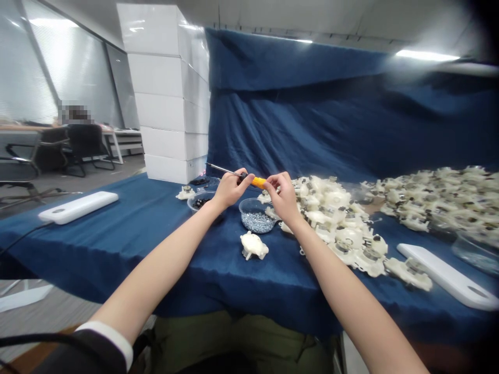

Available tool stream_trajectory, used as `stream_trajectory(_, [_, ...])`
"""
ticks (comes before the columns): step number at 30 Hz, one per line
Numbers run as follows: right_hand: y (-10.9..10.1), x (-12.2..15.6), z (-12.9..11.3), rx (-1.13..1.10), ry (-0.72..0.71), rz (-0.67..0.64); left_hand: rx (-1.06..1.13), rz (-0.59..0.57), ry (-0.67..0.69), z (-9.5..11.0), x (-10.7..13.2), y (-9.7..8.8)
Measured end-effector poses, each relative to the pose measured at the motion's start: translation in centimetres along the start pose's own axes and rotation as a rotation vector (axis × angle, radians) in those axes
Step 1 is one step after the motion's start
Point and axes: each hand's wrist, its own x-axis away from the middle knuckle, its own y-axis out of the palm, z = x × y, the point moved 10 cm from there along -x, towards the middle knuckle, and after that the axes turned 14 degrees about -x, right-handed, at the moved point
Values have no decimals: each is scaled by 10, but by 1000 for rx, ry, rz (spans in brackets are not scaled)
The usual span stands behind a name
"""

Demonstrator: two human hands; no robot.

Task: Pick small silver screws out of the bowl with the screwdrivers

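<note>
A screwdriver (259, 182) with a yellow and black handle is held level above the table, its thin metal shaft pointing left. My left hand (231, 189) closes around the black part of the handle near the shaft. With its fingertips, my right hand (283, 196) pinches the yellow end. Below them stands a clear round bowl (257, 221) of small silvery screws. Another bowl (200, 202), holding small black parts, is partly hidden behind my left wrist. One cream plastic part (253, 245) lies by itself in front of the screws.
Cream plastic parts are heaped (331, 218) beside my right forearm, with a larger pile (448, 197) farther right. White slabs with slots lie left (80, 206) and right (444, 275). Stacked white boxes (163, 98) rise at the back left. A blue cloth (156, 234) covers the table.
</note>
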Motion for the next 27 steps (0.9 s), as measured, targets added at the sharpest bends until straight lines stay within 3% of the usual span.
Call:
stream_trajectory(15, [-5, -3, 10, -186, 52, 58, 184, 133, 39, -5, 1, -11])
stream_trajectory(27, [-13, 0, -16, -64, -74, 112, 267, 133, -14, -14, -1, -9])
